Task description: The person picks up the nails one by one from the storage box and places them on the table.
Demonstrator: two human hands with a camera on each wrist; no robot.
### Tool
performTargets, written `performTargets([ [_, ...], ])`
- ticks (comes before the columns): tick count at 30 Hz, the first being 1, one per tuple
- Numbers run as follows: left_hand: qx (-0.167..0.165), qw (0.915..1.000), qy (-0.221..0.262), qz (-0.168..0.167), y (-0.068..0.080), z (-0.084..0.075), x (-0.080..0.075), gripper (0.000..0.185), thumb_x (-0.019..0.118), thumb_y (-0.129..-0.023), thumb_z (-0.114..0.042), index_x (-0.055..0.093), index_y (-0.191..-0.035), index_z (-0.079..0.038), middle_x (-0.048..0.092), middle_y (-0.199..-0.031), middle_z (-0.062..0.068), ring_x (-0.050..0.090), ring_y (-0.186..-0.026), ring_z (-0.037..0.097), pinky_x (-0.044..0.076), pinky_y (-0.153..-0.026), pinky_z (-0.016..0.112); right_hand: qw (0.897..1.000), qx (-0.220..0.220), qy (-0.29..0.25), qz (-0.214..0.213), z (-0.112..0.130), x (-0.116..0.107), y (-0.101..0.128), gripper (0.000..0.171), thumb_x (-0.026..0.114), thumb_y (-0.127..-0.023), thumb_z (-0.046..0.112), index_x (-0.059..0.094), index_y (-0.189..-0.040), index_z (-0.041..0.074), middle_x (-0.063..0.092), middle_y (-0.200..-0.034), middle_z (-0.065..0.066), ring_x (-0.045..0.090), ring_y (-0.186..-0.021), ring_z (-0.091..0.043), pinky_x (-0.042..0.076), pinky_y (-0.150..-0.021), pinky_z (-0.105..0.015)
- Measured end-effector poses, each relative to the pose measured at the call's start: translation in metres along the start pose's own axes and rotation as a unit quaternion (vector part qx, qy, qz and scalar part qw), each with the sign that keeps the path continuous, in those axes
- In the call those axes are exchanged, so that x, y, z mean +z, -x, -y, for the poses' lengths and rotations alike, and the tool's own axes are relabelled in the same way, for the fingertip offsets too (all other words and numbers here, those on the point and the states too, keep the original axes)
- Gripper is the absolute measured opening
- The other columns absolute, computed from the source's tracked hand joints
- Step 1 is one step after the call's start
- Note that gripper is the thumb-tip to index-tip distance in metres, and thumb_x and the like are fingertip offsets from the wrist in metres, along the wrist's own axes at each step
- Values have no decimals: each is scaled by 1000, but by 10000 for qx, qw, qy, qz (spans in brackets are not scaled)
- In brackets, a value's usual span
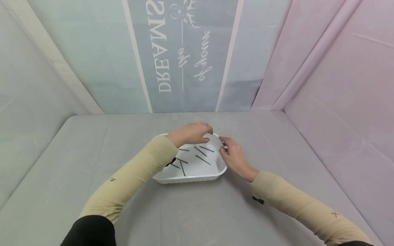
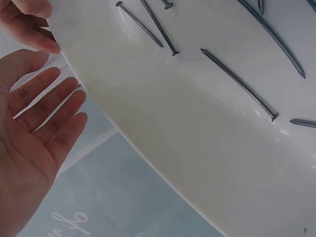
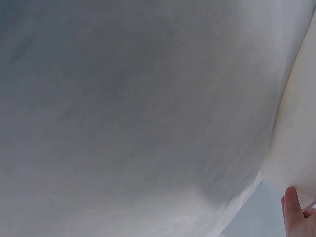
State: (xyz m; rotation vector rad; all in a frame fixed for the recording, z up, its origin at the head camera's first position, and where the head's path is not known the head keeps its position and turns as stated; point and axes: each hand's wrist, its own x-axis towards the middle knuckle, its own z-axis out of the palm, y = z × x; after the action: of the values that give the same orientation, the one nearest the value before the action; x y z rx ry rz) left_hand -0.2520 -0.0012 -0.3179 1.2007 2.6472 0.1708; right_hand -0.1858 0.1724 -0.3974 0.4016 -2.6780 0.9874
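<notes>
Head view: a shallow white plastic tray with rounded corners [image 1: 212, 172] rests near the middle of the grey cloth-covered bench [image 1: 197, 212], holding several thin dark steel nails [image 1: 203, 159] scattered flat on its floor. The left hand [image 1: 192, 133], palm down, reaches across the tray to its far right corner, fingers bent over the rim there. The right hand [image 1: 234, 157] lies at the tray's right edge, fingertips at the same far corner; whether they pinch the rim cannot be told here. Both forearms wear beige sleeves and converge on that corner. A pale blue banner with inverted lettering [image 1: 181, 54] hangs behind the bench.

Left wrist view: only this view shows the nails [image 2: 239, 84] closely, pointed and headed, lying apart on the tray's floor [image 2: 197, 148]. The left hand [image 2: 34, 133] appears with palm open and fingers spread, just beside the rim; other fingertips [image 2: 34, 37] touch the rim above.

Right wrist view: mostly grey cloth; one fingertip [image 3: 295, 210] meets the tray's white wall [image 3: 294, 138].
</notes>
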Motion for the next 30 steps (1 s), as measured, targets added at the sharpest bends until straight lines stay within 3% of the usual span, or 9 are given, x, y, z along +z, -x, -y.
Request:
performTargets([
  [10, -80, 9994, 42, 322, -11, -4, 14, 31, 59, -88, -16, 60, -117, -6, 61, -113, 6, 55, -105, 17, 46, -90, 29, 9997, -201, 42, -121, -1, 0, 1, 37, 46, -85, 3, 53, -120, -4, 57, -114, -18, 60, -93, -27, 55, -72, -34],
  [19, -68, 9983, -268, 516, -20, -10, 28, 27, 58, -89, -15, 60, -115, -8, 62, -109, 4, 57, -100, 15, 48, -85, 28, 9991, -309, -96, -283, -3, 1, 2, 36, 48, -83, -1, 55, -118, -5, 58, -112, -18, 61, -92, -27, 55, -71, -34],
  [30, -12, 9986, -217, 484, -25, -11, 43, 21, 61, -85, -7, 64, -107, -7, 62, -105, 2, 56, -91, 12, 48, -80, 23, 9993, -279, -49, -243, -3, 0, 2, 36, 48, -84, 1, 55, -119, -5, 58, -115, -18, 61, -93, -27, 55, -72, -34],
])
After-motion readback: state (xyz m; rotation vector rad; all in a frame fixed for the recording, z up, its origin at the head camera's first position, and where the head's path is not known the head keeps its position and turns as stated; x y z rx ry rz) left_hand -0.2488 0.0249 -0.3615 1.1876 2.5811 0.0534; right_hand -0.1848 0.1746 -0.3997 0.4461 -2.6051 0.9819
